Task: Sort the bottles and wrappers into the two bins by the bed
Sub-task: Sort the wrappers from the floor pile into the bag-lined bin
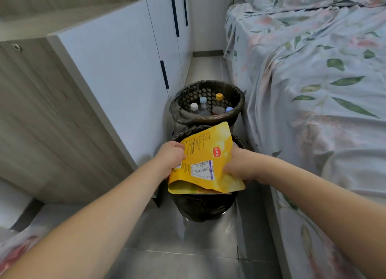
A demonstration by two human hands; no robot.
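1. Head view: a narrow strip of grey tiled floor (198, 258) runs up the middle of the frame, with a cabinet (100, 74) closing off the left side and the bed (313, 91) closing off the right.
2. Two dark bins stand in this strip, one behind the other, filling most of its width.
3. The far bin (208, 118), just above centre frame, is a mesh basket lined with a dark bag; its rim lies close to the hanging bed sheet on the right and near the cabinet's corner on the left.
4. Inside the far bin stand bottles (203, 106), their caps white, pale blue, orange and blue.
5. The near bin (200, 207), at centre frame, is mostly hidden; only its dark bagged wall and part of its rim show.
6. A yellow wrapper (206, 159) is held flat and tilted right over the near bin's mouth, its upper corner overlapping the far bin's front rim in the picture.
7. The left hand (170, 158) pinches the wrapper's left edge, fingers curled around it.
8. The right hand (240, 164) grips the wrapper's right edge, fingers tucked beneath.
9. Open floor shows only toward the bottom of the frame, below the near bin.
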